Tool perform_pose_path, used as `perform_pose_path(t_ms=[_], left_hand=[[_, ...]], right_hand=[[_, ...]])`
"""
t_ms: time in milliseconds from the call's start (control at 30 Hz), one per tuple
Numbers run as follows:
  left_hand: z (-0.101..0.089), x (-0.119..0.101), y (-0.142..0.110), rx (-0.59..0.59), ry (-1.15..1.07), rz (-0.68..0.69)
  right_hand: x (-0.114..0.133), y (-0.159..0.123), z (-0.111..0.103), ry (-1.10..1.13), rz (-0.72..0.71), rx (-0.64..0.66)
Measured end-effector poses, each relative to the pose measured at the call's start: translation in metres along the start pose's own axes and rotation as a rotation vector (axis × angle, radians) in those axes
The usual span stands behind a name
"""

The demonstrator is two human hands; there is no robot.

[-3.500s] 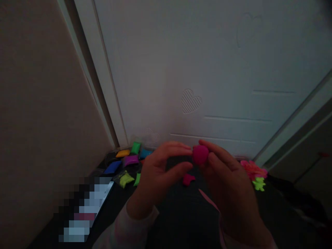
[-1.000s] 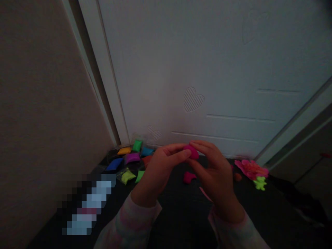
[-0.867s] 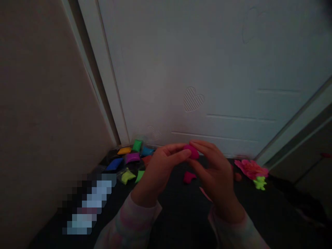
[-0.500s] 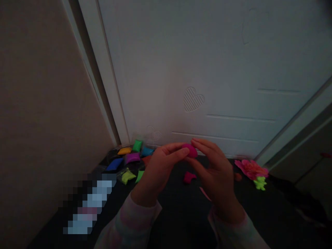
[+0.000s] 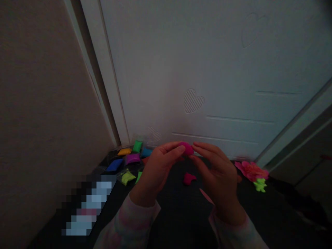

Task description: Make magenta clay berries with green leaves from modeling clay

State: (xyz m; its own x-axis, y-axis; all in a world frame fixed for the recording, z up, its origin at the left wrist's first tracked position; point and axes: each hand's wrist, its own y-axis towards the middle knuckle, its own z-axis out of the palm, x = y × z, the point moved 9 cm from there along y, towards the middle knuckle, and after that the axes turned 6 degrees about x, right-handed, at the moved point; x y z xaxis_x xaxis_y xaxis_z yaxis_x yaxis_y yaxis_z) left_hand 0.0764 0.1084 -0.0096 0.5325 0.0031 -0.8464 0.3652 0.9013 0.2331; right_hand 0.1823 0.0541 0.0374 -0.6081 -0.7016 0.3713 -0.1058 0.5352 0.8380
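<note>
A flattened bright pink lump of modelling clay (image 5: 187,148) is held up above the dark surface, in front of the white door. My left hand (image 5: 162,166) pinches it, thumb on the near face and fingers behind. From the other side, my right hand (image 5: 218,173) has its fingertips and thumb at the lump's right edge, curved around that edge. Beneath my hands lies a smaller pink piece of clay (image 5: 189,178). A thin pink strip (image 5: 206,196) sits beside my right wrist, partly covered by it.
Several clear packets of coloured clay, among them a purple one (image 5: 133,158) and a blue one (image 5: 114,165), lie at the left. At the right are a pink flower-like piece (image 5: 251,170) and a lime-green piece (image 5: 260,185). The white door (image 5: 166,76) rises behind.
The pink clay and my left hand have shifted slightly left and up. My right hand has moved a little right, its fingers now farther toward the lump's edge.
</note>
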Motion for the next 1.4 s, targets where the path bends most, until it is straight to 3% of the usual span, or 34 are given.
perform_pose_path(t_ms=[800, 1067, 1233, 1400], left_hand=[[-0.001, 0.004, -0.001, -0.050, -0.023, -0.036], [0.003, -0.002, -0.007, -0.073, -0.067, 0.051], [-0.014, 0.002, -0.022, -0.126, -0.048, 0.041], [-0.041, 0.029, -0.034, -0.142, -0.017, -0.037]], right_hand=[[-0.003, -0.002, -0.001, -0.013, -0.024, -0.003], [-0.006, 0.000, 0.002, 0.099, 0.026, 0.042], [-0.012, -0.009, 0.018, 0.278, 0.147, 0.147], [-0.038, -0.046, 0.051, 0.519, 0.473, 0.242]])
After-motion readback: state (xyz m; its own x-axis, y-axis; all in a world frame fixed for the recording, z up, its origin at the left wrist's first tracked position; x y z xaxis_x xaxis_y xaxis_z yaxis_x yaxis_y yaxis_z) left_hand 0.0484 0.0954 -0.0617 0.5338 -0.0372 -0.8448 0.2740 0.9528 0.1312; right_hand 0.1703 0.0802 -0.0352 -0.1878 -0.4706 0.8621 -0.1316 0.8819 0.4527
